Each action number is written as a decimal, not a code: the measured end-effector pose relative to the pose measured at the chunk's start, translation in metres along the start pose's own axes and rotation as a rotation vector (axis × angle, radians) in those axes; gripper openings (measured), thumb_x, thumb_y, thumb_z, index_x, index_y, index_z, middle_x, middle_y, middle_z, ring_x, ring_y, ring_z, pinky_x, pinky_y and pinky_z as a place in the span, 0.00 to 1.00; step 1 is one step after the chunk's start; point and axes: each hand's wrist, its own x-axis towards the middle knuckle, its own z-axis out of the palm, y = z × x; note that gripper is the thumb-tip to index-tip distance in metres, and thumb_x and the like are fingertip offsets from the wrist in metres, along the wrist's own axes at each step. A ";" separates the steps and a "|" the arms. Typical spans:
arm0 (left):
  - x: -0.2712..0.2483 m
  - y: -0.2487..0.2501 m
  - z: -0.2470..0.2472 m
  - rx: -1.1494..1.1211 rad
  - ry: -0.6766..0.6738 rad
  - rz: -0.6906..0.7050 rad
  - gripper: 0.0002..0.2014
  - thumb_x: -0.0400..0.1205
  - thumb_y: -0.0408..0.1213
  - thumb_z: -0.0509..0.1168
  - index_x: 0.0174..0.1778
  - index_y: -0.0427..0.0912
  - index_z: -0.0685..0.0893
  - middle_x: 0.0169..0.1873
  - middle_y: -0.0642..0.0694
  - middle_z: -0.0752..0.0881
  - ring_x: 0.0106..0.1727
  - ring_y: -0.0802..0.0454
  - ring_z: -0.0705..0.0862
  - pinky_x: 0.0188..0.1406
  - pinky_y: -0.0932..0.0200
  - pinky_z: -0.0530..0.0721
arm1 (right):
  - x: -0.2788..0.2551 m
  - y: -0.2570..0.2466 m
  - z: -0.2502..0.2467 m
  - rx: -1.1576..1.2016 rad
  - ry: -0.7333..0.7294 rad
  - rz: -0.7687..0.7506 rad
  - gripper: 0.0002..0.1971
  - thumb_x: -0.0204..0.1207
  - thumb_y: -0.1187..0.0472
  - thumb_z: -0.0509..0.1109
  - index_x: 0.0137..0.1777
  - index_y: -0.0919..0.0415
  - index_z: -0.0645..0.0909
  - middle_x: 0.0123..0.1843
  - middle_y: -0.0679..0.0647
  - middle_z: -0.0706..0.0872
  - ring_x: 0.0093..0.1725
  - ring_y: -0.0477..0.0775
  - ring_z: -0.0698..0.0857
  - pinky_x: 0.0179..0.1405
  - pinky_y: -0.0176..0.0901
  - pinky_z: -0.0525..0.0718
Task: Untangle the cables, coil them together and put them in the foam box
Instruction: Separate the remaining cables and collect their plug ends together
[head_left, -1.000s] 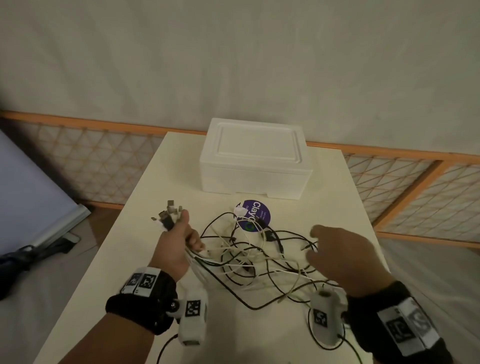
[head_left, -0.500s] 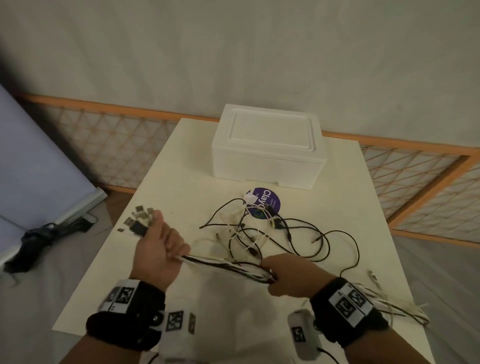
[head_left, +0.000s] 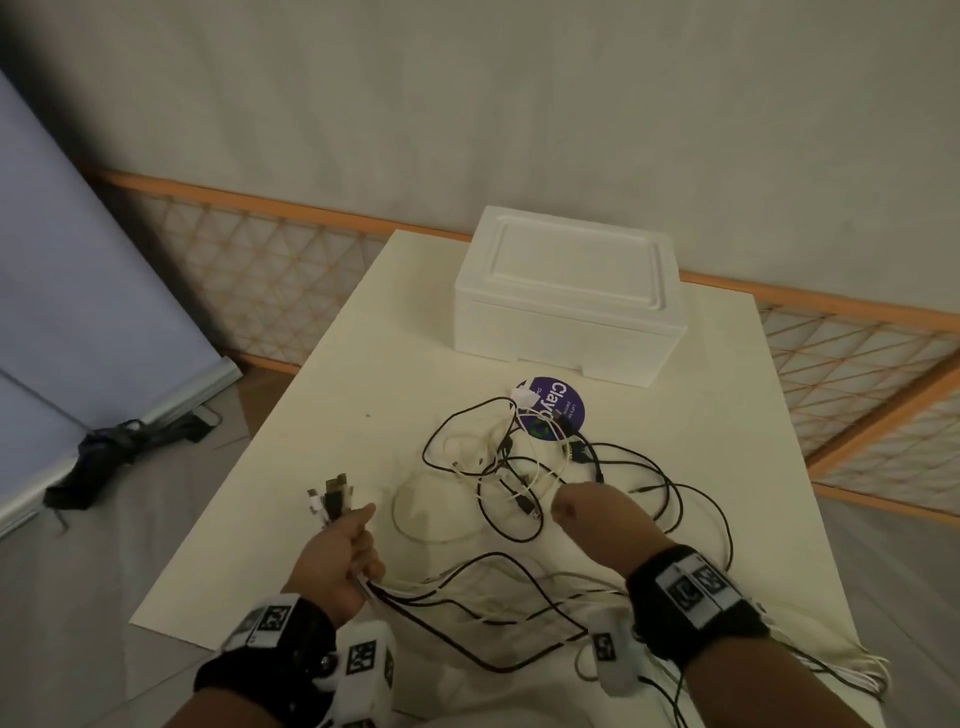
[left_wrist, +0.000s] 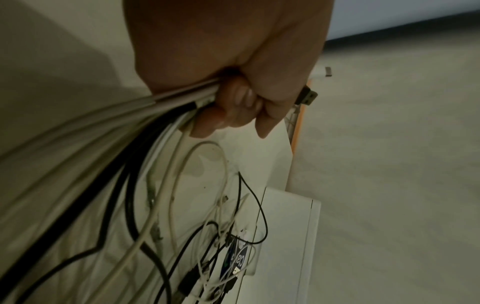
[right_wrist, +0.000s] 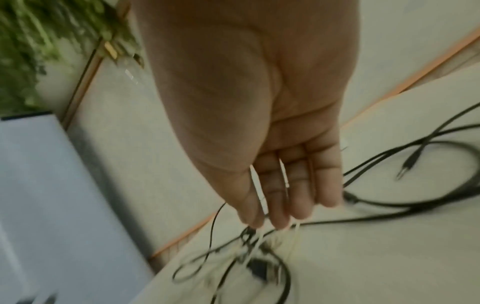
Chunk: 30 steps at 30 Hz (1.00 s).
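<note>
My left hand (head_left: 358, 540) grips a bundle of black and white cables (left_wrist: 130, 115) just behind their plugs (head_left: 332, 493), which stick up above the fist. From that fist the cables trail right along the table's near edge. A loose tangle of cables (head_left: 519, 467) lies mid-table. My right hand (head_left: 571, 506) hovers over it; in the right wrist view its fingers (right_wrist: 298, 185) are straight, with thin white cables running between them. The white foam box (head_left: 571, 301) stands at the far end with its lid on.
A cream table (head_left: 363, 364) carries everything; a round purple sticker (head_left: 563, 410) lies under the tangle. Some cables hang off the near right corner (head_left: 857, 670). A blue-grey panel (head_left: 78, 260) and a dark bundle (head_left: 104, 452) are on the floor left; an orange lattice fence (head_left: 260, 270) runs behind.
Half a second ago my right hand held the bundle close to the left fist; it has let go and moved forward over the tangle with straight fingers. The left hand keeps its grip.
</note>
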 end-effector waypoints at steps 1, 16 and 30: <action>0.000 0.000 0.002 0.013 -0.008 -0.001 0.20 0.84 0.33 0.62 0.28 0.47 0.62 0.13 0.52 0.61 0.11 0.57 0.58 0.12 0.66 0.63 | 0.009 -0.007 0.006 -0.023 0.011 -0.044 0.12 0.82 0.55 0.58 0.58 0.52 0.81 0.55 0.51 0.84 0.57 0.53 0.82 0.51 0.41 0.75; -0.005 0.003 0.013 0.061 -0.069 -0.038 0.18 0.83 0.35 0.64 0.30 0.46 0.65 0.16 0.51 0.62 0.14 0.56 0.59 0.17 0.62 0.64 | 0.046 -0.033 0.049 -0.395 0.159 -0.516 0.08 0.67 0.60 0.60 0.36 0.54 0.81 0.40 0.51 0.82 0.36 0.53 0.81 0.31 0.43 0.83; -0.006 0.034 0.076 -0.008 -0.358 -0.035 0.16 0.82 0.46 0.61 0.55 0.37 0.83 0.57 0.37 0.88 0.12 0.60 0.60 0.15 0.67 0.69 | -0.017 -0.048 -0.098 0.585 0.578 -0.299 0.10 0.82 0.69 0.59 0.46 0.51 0.71 0.34 0.40 0.81 0.37 0.36 0.81 0.35 0.28 0.75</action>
